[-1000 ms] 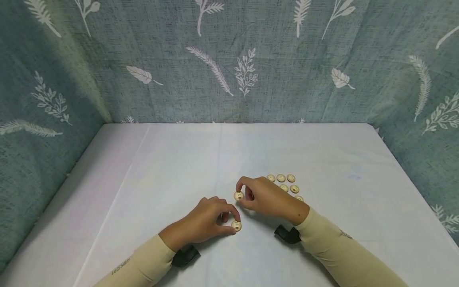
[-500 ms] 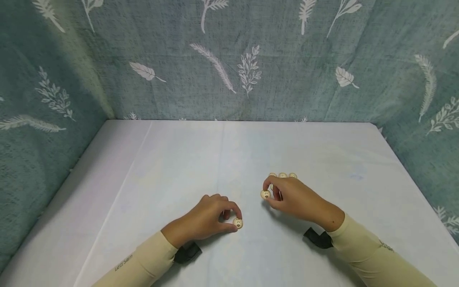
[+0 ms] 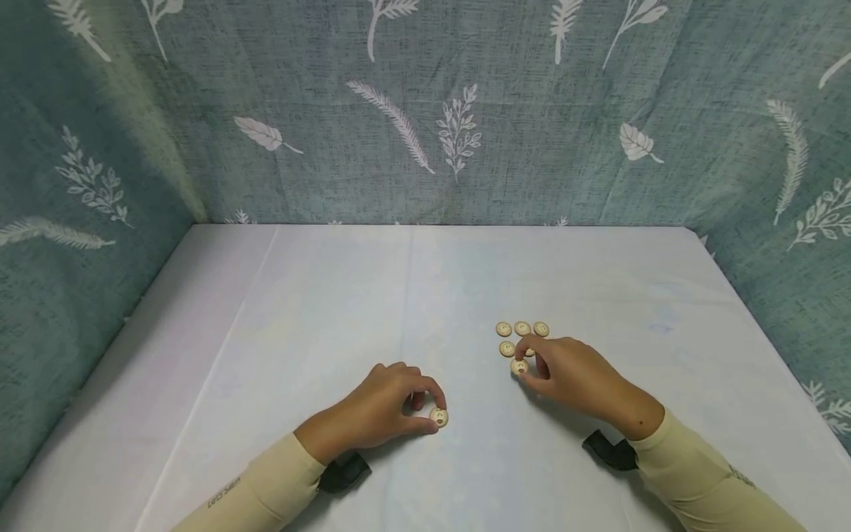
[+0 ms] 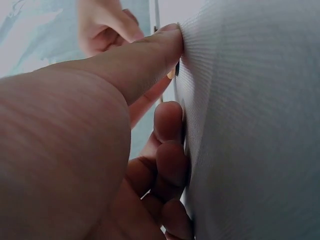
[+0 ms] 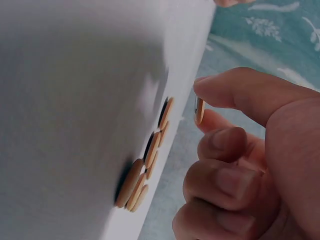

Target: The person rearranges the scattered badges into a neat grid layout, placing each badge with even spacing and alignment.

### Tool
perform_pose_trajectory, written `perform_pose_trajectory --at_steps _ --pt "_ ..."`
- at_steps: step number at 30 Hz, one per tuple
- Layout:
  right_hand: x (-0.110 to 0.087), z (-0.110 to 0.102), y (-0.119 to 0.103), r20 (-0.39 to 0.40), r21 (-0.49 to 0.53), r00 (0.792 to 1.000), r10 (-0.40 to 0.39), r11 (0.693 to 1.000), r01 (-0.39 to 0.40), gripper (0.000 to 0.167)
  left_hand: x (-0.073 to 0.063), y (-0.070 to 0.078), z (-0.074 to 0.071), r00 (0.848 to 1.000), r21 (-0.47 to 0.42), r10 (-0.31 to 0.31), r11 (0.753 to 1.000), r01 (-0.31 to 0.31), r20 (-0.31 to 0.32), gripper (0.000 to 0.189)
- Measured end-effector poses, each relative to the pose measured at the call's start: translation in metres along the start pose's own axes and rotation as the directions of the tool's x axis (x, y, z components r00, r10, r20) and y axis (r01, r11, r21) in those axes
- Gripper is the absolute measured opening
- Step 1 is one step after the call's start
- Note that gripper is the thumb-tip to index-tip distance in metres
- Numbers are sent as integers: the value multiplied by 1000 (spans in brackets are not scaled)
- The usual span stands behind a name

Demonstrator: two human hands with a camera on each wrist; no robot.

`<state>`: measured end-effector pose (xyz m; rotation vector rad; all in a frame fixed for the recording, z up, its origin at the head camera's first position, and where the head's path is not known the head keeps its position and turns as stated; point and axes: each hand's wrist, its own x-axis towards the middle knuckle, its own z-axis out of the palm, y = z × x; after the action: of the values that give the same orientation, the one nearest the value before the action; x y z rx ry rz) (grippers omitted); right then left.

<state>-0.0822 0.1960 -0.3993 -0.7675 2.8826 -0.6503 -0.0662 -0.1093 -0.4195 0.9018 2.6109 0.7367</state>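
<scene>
In the head view my left hand [image 3: 375,408] pinches a small round wooden disc [image 3: 439,417] with a face printed on it, thumb and forefinger at its edges, low at the table. That disc is mostly hidden behind the fingers in the left wrist view. My right hand [image 3: 585,380] pinches a second face disc [image 3: 520,366] between thumb and forefinger. The right wrist view has this pinched disc [image 5: 200,110] held up off the white surface, edge-on. Just beyond it lie several similar discs [image 3: 522,328] in rows, some partly covered by my right hand.
A white cloth [image 3: 319,295] covers the table. Green-blue fabric [image 3: 299,185] with white leaf prints hangs along the back and both sides. Each wrist carries a black camera mount [image 3: 344,473]. Row discs [image 5: 129,184] lie flat, close together, in the right wrist view.
My right hand has carried its disc from near the left hand rightward to the near side of the disc rows. The left hand stays in place, pinching its disc.
</scene>
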Motion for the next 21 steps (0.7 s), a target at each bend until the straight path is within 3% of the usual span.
perform_pose_trajectory --at_steps 11,21 --pt "-3 -1 10 67 7 996 61 998 -62 16 -1 2 0 1000 -14 -5 1000 5 8 19" --pt "-2 -4 16 90 4 994 56 998 -57 15 0 0 0 1000 0 15 1000 -15 -12 20"
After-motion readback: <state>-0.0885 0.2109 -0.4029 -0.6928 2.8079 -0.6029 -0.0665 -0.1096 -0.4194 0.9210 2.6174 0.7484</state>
